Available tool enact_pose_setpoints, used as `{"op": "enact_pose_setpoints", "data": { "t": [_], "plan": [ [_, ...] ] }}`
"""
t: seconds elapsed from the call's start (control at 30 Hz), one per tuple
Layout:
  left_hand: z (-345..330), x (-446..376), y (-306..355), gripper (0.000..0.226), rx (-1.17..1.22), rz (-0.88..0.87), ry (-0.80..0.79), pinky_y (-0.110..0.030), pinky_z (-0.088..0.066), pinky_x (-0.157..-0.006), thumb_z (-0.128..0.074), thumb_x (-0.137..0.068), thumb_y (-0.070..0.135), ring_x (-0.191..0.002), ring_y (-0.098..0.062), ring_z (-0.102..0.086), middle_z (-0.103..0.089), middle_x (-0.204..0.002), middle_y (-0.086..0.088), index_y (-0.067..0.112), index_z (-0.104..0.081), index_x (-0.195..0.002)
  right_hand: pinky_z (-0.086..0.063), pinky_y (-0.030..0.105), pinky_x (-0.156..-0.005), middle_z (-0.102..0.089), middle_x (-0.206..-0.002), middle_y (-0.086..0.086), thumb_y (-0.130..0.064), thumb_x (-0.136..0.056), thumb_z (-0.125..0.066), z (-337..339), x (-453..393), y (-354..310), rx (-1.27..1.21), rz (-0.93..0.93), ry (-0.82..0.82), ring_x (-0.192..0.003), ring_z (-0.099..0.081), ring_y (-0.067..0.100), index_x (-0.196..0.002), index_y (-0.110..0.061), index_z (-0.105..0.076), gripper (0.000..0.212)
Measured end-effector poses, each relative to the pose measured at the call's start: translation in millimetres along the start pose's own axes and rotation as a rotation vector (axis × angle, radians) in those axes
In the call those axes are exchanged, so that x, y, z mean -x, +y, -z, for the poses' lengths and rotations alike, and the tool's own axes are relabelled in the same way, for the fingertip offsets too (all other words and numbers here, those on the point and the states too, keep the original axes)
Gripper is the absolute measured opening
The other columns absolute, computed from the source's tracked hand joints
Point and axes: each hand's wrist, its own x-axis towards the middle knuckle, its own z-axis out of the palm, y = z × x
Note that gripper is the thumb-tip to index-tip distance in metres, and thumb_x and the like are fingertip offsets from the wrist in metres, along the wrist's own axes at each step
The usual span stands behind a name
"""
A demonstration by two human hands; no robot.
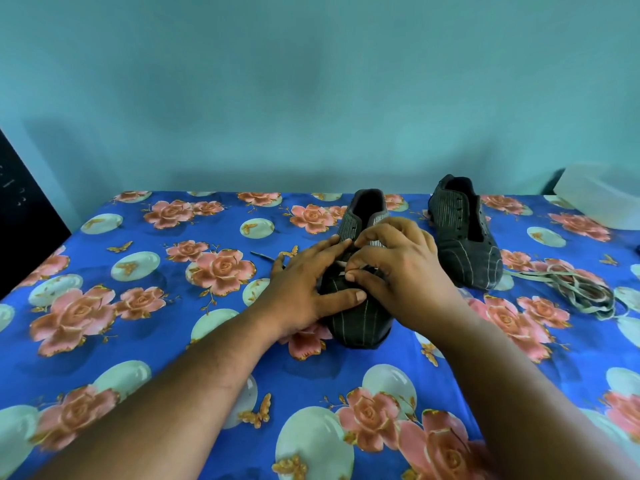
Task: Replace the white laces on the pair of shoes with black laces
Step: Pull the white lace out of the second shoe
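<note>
Left of the shoes, a thin dark lace end (263,257) lies on the floral sheet (138,306), just beyond the left hand; probably a black lace, too small to confirm.

Left hand (308,289): fingers spread flat, steadying the near shoe (363,320) from its left side, thumb across the vamp. Gripping nothing.

Near shoe: dark, pinstriped, toe pointing at the wearer, long axis running away from the camera. Upper eyelets appear empty.

Right hand (398,271): thumb and forefinger pinched on a short pale lace end at the lower eyelets, directly under the fingers. This hand is the working one. Judgement: threading or pulling at the lowest eyelet row; the pull should follow the shoe's long axis.

Second shoe (464,237): unlaced, just right of the right hand.

Far right: pale removed laces (571,285) heaped loose.
</note>
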Motion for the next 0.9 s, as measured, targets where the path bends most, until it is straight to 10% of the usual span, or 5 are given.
{"op": "enact_pose_setpoints", "data": {
  "t": [0.3, 0.43, 0.57, 0.67, 0.9],
  "plan": [
    [-3, -2, -4, 0.091, -0.01, -0.005, 0.015, -0.059, 0.0, -0.123, -0.049, -0.069, 0.089, -0.153, -0.006, -0.019, -0.019, -0.164, 0.026, 0.059, -0.023, -0.151, -0.032, 0.043, -0.102, -0.062, -0.111, -0.012, -0.045, -0.087, -0.064, 1, -1, -5, -0.028, -0.032, 0.023, -0.123, -0.047, 0.022, -0.091, -0.031, -0.075, 0.018],
    [-3, -3, -6, 0.09, -0.002, -0.012, 0.021, -0.059, -0.001, -0.122, -0.051, -0.069, 0.089, -0.154, -0.008, -0.018, -0.02, -0.164, 0.027, 0.061, -0.024, -0.15, -0.04, 0.031, -0.099, -0.063, -0.102, -0.012, -0.029, -0.095, -0.062, 11, -6, -3, -0.317, -0.102, 0.3, -0.108, -0.055, 0.013, -0.092, -0.029, -0.066, 0.005],
    [-2, -2, -5, 0.089, 0.018, -0.004, 0.019, -0.057, 0.002, -0.123, -0.052, -0.068, 0.089, -0.154, -0.005, -0.016, -0.019, -0.163, 0.029, 0.063, -0.023, -0.148, -0.049, 0.048, -0.091, -0.061, -0.098, -0.009, -0.037, -0.098, -0.059, 22, -9, 12, -0.476, -0.414, 0.529, -0.098, -0.058, 0.019, -0.091, -0.038, -0.058, 0.007],
    [-2, -2, -4, 0.089, 0.004, -0.011, 0.027, -0.06, -0.002, -0.122, -0.051, -0.069, 0.089, -0.153, -0.005, -0.02, -0.021, -0.163, 0.029, 0.06, -0.027, -0.15, -0.041, 0.048, -0.101, -0.058, -0.114, -0.001, -0.039, -0.095, -0.061, 14, -2, 22, -0.193, -0.41, 0.461, -0.113, -0.051, 0.025, -0.105, -0.021, -0.065, 0.021],
    [-2, -2, -3, 0.092, -0.009, -0.017, 0.034, -0.059, -0.007, -0.122, -0.049, -0.069, 0.09, -0.151, -0.006, -0.023, -0.023, -0.163, 0.026, 0.057, -0.026, -0.151, -0.027, 0.057, -0.112, -0.051, -0.142, -0.004, -0.065, -0.089, -0.053, -3, 2, 2, 0.07, -0.043, 0.015, -0.141, -0.035, 0.029, -0.114, -0.045, -0.07, 0.036]
  ]
}}
